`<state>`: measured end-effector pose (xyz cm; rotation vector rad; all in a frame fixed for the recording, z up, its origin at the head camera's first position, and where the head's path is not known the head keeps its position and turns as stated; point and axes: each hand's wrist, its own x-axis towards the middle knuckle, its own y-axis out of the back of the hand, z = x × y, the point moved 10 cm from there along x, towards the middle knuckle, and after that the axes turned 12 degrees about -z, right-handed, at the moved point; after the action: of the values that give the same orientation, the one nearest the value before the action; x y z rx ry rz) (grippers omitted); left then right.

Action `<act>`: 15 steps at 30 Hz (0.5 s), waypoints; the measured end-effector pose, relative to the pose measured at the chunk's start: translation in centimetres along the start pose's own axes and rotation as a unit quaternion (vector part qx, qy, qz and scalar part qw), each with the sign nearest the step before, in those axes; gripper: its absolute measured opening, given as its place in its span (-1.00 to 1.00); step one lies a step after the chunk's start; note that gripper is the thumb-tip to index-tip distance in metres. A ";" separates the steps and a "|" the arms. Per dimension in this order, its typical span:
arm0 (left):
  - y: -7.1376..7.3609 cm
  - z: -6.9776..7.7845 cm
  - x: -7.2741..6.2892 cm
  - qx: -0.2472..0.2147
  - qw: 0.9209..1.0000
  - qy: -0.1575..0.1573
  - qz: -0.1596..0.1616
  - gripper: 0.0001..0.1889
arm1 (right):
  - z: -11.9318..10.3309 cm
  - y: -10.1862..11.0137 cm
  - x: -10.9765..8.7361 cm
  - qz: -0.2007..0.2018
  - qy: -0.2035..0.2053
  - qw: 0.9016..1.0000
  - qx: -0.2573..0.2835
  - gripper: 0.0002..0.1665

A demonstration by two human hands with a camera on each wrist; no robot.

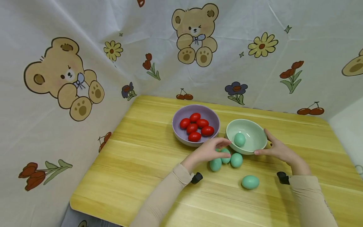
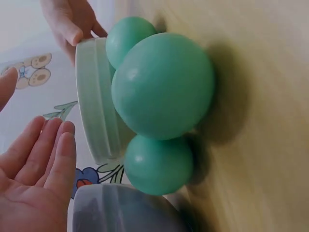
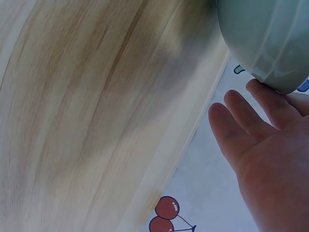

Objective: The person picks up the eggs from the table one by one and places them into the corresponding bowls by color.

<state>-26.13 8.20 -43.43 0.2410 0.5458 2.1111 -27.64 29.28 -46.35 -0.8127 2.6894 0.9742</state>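
Observation:
A pale green bowl (image 1: 259, 137) stands on the table with one green egg (image 1: 239, 139) inside. My right hand (image 1: 280, 151) touches its right side, thumb at the front rim and index finger farther back; the right wrist view shows fairly straight fingers against the outer wall. My left hand (image 1: 211, 150) hovers by the bowl's left rim, thumb and fingers apart, with nothing held. Below it, several green eggs (image 1: 215, 164) cluster on the table; the left wrist view shows a large-looking egg (image 2: 164, 87) up close. A lone green egg (image 1: 250, 182) lies nearer the front.
Left of the green bowl stands a purple bowl (image 1: 195, 108) with several red eggs (image 1: 192, 128) in it. The wooden table (image 1: 136, 151) meets a white cloth (image 1: 158, 37) printed with bears and flowers at the back and left. Each wrist carries a black camera mount (image 1: 197, 178).

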 end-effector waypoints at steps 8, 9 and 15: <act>-0.7 -1.2 -2.1 0.039 0.999 0.005 0.021 -0.44 | 0.2 0.1 -0.1 0.003 0.001 1.000 0.003 0.33; -0.8 -1.3 -2.4 0.034 0.999 0.004 0.025 -0.44 | 0.2 0.1 -0.1 0.002 0.001 1.000 0.001 0.32; -1.1 -2.0 -3.8 0.005 0.999 0.008 0.047 -0.41 | 0.3 0.0 0.1 0.001 -0.001 1.000 0.000 0.32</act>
<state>-23.89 4.99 -45.54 0.2608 0.5652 2.2038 -27.69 29.44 -46.62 -0.8087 2.6897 0.9756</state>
